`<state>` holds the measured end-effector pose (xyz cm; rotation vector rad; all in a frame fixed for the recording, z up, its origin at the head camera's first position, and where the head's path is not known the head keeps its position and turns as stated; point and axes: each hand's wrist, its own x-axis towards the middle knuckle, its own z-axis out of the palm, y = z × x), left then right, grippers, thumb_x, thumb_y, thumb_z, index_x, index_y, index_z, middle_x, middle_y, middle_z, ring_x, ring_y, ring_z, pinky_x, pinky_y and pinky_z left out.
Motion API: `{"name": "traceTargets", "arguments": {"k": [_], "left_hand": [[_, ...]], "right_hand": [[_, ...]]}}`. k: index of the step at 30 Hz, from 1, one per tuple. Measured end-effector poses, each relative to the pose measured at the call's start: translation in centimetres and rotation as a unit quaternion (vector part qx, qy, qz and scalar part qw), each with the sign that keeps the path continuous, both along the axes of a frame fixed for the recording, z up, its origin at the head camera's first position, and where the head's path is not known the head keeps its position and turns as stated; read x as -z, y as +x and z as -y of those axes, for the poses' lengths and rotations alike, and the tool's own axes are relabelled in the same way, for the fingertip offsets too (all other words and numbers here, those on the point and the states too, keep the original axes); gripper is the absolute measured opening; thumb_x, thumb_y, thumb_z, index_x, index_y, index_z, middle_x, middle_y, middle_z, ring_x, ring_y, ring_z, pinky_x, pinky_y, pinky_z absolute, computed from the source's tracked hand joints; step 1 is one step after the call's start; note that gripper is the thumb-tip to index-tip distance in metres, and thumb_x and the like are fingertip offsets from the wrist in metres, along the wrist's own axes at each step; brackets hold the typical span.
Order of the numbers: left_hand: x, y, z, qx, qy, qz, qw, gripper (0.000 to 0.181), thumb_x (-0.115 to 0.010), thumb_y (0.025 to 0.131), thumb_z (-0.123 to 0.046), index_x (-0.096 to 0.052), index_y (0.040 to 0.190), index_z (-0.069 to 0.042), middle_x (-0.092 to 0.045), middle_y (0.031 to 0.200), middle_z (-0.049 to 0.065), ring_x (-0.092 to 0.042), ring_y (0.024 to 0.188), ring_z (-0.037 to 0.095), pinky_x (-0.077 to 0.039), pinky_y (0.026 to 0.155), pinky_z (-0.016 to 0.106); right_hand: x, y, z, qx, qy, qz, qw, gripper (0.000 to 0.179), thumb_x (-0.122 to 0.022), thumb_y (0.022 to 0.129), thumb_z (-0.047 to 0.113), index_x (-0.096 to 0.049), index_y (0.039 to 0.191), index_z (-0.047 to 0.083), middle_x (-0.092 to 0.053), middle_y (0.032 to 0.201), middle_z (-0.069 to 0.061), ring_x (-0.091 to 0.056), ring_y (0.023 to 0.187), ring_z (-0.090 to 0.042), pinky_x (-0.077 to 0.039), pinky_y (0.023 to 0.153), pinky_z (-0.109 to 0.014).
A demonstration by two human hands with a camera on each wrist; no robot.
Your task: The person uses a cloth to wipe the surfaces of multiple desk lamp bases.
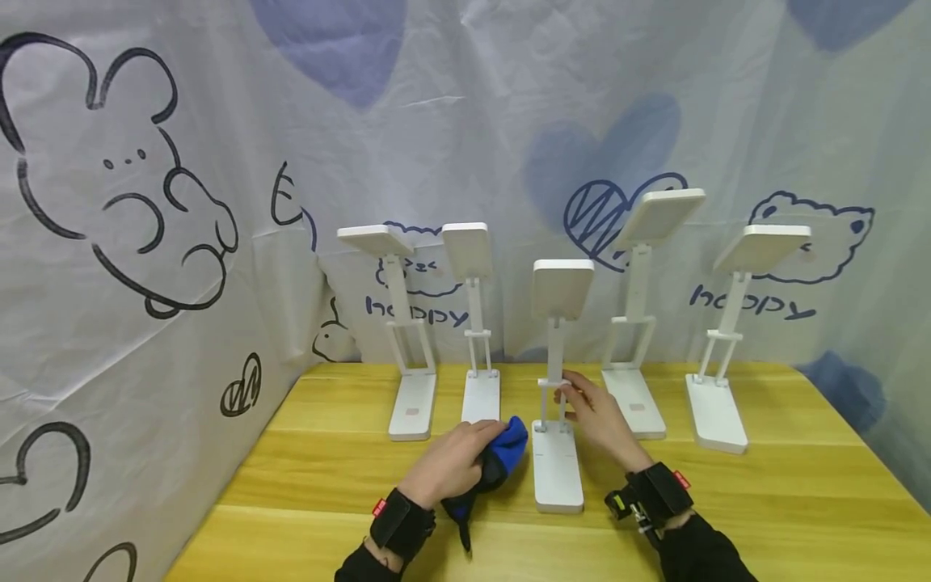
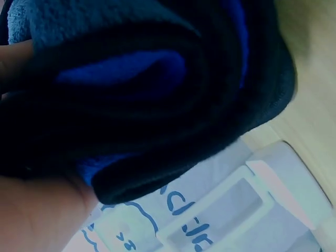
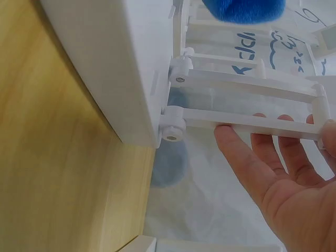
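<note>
In the head view, a white folding desk lamp (image 1: 558, 473) stands upright in front of the others. My right hand (image 1: 600, 412) grips its upright frame near the hinge bar. The right wrist view has the right fingers (image 3: 239, 152) behind and along one strut (image 3: 247, 122), with the thumb at the frame's crossbar. Just left of this lamp, my left hand (image 1: 454, 461) holds a bunched blue and black cloth (image 1: 509, 447). Its folded layers, blue inside a dark edge, fill much of the left wrist view, where the cloth (image 2: 173, 121) hides most of the fingers.
Two more white lamps stand behind on the left, a left one (image 1: 412, 412) and a nearer one (image 1: 482, 396). On the right are another two, one lamp (image 1: 640, 408) close to my right hand and one farther right (image 1: 716, 416). A printed curtain (image 1: 465, 178) hangs behind the wooden table (image 1: 305, 485).
</note>
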<state>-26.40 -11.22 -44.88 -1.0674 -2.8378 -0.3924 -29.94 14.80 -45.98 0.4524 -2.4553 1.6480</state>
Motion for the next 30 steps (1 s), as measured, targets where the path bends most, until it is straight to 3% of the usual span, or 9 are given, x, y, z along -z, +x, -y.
{"name": "traceTargets", "arguments": {"k": [13,22,30], "left_hand": [[0.0,-0.7,-2.8,-0.046,-0.014,-0.007,0.9988,0.063,-0.051,0.086,-0.001,-0.052,0.144,-0.025,-0.059,0.138,0.000,-0.058,0.119,0.025,-0.052,0.094,0.041],[0.4,-0.8,-5.0,-0.048,-0.060,-0.065,0.9949,0.055,-0.059,0.087,-0.004,-0.059,0.138,-0.025,-0.058,0.139,0.000,-0.055,0.116,0.024,-0.053,0.084,0.045],[1.2,-0.4,-7.1,-0.055,-0.086,-0.114,0.9883,0.039,-0.064,0.089,-0.012,-0.067,0.126,-0.021,-0.065,0.126,0.001,-0.058,0.105,0.024,-0.054,0.077,0.043]], "right_hand": [[-0.3,0.3,0.2,0.017,0.004,0.000,0.9998,0.040,-0.042,0.106,0.025,-0.053,0.138,0.004,-0.063,0.110,-0.023,-0.064,0.107,-0.037,-0.057,0.086,-0.045],[-0.2,0.2,-0.1,0.020,0.000,0.010,0.9997,0.042,-0.043,0.105,0.027,-0.052,0.140,0.004,-0.063,0.113,-0.025,-0.063,0.110,-0.040,-0.058,0.086,-0.044],[-0.1,0.3,-0.3,0.007,-0.012,0.013,0.9998,0.044,-0.042,0.105,0.026,-0.049,0.142,0.004,-0.062,0.114,-0.025,-0.061,0.112,-0.040,-0.057,0.088,-0.044]]}}
